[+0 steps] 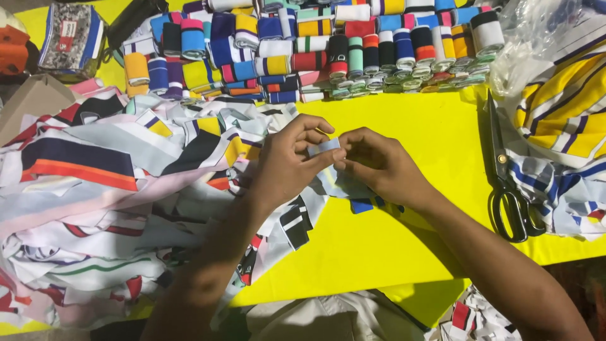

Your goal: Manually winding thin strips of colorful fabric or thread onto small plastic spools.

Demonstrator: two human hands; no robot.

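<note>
Left hand (291, 161) and right hand (377, 163) meeting, fingers pinching a small pale fabric strip (324, 147), wrists angled inward

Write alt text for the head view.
Left hand and right hand pinch a small pale strip between them above a yellow table, with patterned fabric pieces left, scissors right and folded coloured bands behind.

Black-handled scissors (508, 183) are laid on the yellow table (410, 126) at three o'clock. Rows of rolled striped rib bands (328, 47) are stacked at twelve o'clock. A clear plastic bag (536, 31) is seen at one o'clock, a cardboard box (31, 101) at ten.
</note>
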